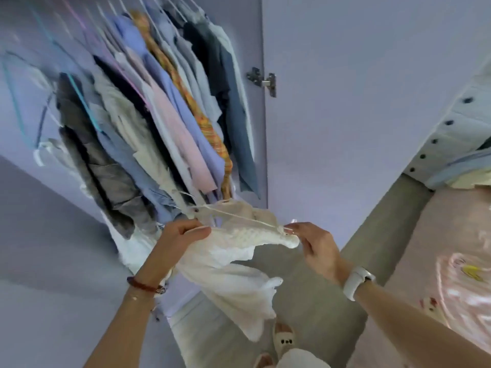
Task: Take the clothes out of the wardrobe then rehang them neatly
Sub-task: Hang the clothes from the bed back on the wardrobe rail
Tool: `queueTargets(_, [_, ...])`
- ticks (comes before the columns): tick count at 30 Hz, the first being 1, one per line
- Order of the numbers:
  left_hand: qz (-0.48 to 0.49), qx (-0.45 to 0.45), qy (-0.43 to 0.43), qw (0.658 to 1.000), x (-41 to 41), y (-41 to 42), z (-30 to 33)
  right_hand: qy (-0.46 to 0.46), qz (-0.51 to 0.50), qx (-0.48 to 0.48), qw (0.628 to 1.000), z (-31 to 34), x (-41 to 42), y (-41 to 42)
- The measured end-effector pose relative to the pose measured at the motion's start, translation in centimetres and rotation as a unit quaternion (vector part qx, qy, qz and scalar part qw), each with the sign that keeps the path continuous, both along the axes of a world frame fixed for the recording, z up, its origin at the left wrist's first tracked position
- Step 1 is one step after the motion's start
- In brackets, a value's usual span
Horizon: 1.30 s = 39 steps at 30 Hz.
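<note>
We hold a white garment (233, 264) stretched between both hands, low at six o'clock below the hanging clothes (159, 110). Our left hand (180, 240) has its grip curled round one top corner; our right hand (310, 243) pinches the thin strap (239, 216) at the other. The wardrobe door (358, 102) stands at one o'clock, the bed (438, 261) at four.

No text, label, brand, number or sign can be read anywhere in the head view, which is blurred across the hanging clothes (164, 107) and the bedding (457, 282).

Home bedroom, wardrobe (263, 128), hanging clothes (164, 115), bed (438, 248)
</note>
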<state>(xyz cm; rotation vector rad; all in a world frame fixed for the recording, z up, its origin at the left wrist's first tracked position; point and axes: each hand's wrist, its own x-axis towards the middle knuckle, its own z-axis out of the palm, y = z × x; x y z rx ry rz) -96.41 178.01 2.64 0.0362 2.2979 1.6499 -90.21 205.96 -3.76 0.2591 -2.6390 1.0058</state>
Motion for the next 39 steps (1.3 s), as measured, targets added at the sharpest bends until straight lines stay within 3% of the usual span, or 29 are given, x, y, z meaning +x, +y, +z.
queueTargets(4, [0.110,0.025,0.028,0.993,0.6,-4.7,3.2,-0.004,0.094,-0.012,0.996,2.3,-6.4,-3.6])
queueTargets(7, [0.229,0.029,0.076,0.970,1.1,-7.7,5.0,-0.002,0.150,-0.011,0.989,4.0,-10.4,-7.1])
queueTargets(12, [0.449,0.039,0.167,0.877,0.9,-11.9,6.5,-0.012,0.217,-0.075,0.973,7.5,-14.0,-15.8])
queueTargets(15, [0.523,0.069,0.182,0.830,0.4,-14.3,7.3,0.028,0.253,-0.094,0.962,10.5,-14.6,-21.1])
queueTargets(20, [0.579,0.111,0.194,0.784,-1.4,-18.7,7.7,0.033,0.271,-0.084,0.958,12.9,-16.3,-28.3])
queueTargets(25, [0.603,0.145,0.193,0.761,-4.6,-23.5,7.0,0.005,0.280,-0.082,0.957,14.2,-18.3,-35.4])
queueTargets(33, [0.584,0.136,0.285,0.748,-13.2,-29.1,9.7,-0.058,0.180,-0.264,0.946,16.5,-21.7,-44.8])
queueTargets(36, [0.557,0.140,0.304,0.760,-15.8,-30.8,11.6,-0.056,0.140,-0.323,0.934,15.8,-21.5,-46.3])
queueTargets(39, [0.513,0.134,0.291,0.796,-17.6,-31.7,12.1,-0.071,0.062,-0.375,0.922,14.7,-22.4,-45.1])
